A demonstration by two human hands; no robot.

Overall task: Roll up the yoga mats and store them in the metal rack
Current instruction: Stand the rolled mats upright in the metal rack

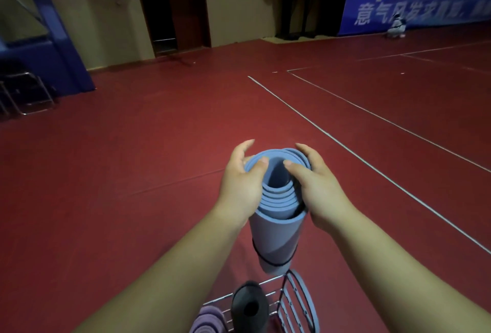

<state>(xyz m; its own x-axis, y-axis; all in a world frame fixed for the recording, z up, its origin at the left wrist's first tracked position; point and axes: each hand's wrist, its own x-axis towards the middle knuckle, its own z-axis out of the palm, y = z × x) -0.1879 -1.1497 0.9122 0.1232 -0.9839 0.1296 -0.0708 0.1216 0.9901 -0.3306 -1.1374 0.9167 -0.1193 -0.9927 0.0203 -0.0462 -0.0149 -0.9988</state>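
Observation:
A rolled blue yoga mat [276, 234] stands upright in front of me, a black band around its lower part. My left hand [243, 186] grips its top rim from the left, thumb hooked over the edge. From the right, my right hand [318, 186] grips the same rim, thumb inside the roll. The mat's lower end hangs just above the metal rack [285, 299] at the bottom of the view. In the rack stand a rolled black mat [249, 306] and a rolled purple mat [208, 319].
Red sports floor [132, 173] with white court lines stretches all around. Folding metal chairs [25, 93] stand at the far left by a blue pillar. A dark doorway and a blue banner lie at the far wall. A small figure sits far off at the right.

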